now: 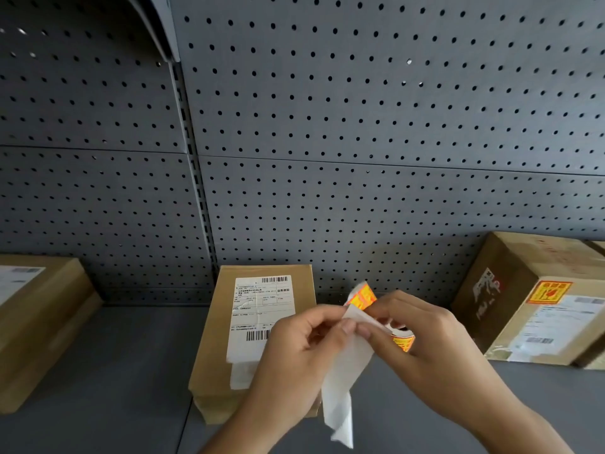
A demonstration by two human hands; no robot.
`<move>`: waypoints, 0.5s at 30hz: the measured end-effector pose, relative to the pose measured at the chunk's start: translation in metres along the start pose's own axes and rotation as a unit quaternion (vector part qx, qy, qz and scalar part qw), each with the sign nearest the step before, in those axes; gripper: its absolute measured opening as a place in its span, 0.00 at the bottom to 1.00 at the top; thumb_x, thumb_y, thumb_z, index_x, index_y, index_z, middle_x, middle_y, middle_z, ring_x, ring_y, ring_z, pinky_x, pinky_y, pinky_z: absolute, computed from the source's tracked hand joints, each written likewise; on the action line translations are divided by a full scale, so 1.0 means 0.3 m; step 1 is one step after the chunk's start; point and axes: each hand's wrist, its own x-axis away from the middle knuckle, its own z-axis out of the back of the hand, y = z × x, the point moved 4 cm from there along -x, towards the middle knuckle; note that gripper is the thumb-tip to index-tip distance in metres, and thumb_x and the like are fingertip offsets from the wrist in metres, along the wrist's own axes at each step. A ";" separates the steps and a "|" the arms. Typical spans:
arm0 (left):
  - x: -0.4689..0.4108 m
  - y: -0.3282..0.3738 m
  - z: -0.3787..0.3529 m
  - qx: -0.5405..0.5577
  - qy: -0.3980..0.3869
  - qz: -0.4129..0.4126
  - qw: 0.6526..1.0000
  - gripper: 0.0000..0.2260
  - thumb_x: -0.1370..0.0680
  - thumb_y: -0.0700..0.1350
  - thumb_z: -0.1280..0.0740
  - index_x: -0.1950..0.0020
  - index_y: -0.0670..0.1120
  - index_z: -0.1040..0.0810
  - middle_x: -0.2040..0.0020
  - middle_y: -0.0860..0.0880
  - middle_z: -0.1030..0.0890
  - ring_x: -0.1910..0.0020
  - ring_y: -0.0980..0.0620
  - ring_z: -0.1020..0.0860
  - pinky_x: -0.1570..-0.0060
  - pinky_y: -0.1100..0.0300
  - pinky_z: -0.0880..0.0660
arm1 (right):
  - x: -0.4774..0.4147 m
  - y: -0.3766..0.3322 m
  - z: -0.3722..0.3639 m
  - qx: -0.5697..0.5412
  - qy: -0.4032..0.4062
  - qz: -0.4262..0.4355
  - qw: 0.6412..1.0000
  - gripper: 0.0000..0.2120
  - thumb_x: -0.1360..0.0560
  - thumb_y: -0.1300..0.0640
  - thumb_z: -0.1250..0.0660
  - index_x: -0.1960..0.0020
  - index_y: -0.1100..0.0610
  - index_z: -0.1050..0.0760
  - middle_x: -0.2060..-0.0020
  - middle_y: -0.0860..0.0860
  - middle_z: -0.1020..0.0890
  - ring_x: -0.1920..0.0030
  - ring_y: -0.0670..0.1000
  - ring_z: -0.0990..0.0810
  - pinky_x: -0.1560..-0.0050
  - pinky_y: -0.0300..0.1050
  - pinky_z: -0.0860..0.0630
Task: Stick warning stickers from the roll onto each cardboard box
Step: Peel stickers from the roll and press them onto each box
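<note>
Shelf: a grey shelf (114,355) backed by pegboard (360,158) is shown, with three cardboard boxes set along it.
Middle box: the middle box (222,355) lies flat, with a white label (258,309) on its top; no warning sticker is seen on it.
Right box: the right box (510,290), well to the right of the middle box, already bears an orange sticker (548,292) on its near face.
Left box: the left box (42,329), well to the left of the middle box, is cut off by the frame; no orange sticker is seen on the part shown.
Roll: the roll (402,342) is held above the shelf, just right of the middle box.
Left hand: the left hand (294,355) is raised over the middle box's near right part; thumb and fingers are pressed together, pinching the white liner (343,381), whose tail hangs down.
Right hand: the right hand (432,335) is held just right of the middle box; its fingers are curled round the roll, and thumb and forefinger pinch beside the loose sticker (361,296), which stands up off the liner.
Done: one of the three boxes is judged finished.
Remaining: the loose sticker is judged partly peeled and not yet placed; the middle box looks due next, then the left box.
</note>
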 end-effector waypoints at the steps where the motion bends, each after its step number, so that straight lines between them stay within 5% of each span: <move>1: 0.002 0.001 0.002 -0.025 0.003 -0.017 1.000 0.07 0.22 0.50 0.32 0.49 0.55 0.14 0.56 0.52 0.14 0.55 0.50 0.18 0.55 0.61 0.25 | -0.001 -0.003 -0.005 -0.005 -0.009 -0.002 1.000 0.13 0.25 0.33 0.40 0.51 0.39 0.22 0.54 0.34 0.21 0.54 0.42 0.21 0.58 0.47 0.21; 8: 0.021 -0.015 0.008 -0.068 0.011 -0.031 0.997 0.10 0.22 0.51 0.33 0.44 0.55 0.16 0.57 0.49 0.17 0.57 0.49 0.20 0.56 0.53 0.24 | -0.002 0.027 -0.019 -0.070 -0.043 -0.059 0.995 0.14 0.25 0.36 0.38 0.50 0.41 0.18 0.55 0.39 0.16 0.53 0.45 0.18 0.55 0.47 0.20; 15: 0.031 -0.004 0.021 -0.135 -0.024 -0.043 0.990 0.10 0.19 0.44 0.32 0.41 0.57 0.18 0.61 0.58 0.22 0.63 0.61 0.25 0.62 0.64 0.28 | -0.014 0.042 -0.013 -0.123 -0.085 -0.093 0.984 0.10 0.20 0.49 0.35 0.55 0.47 0.17 0.59 0.44 0.16 0.57 0.49 0.19 0.54 0.45 0.22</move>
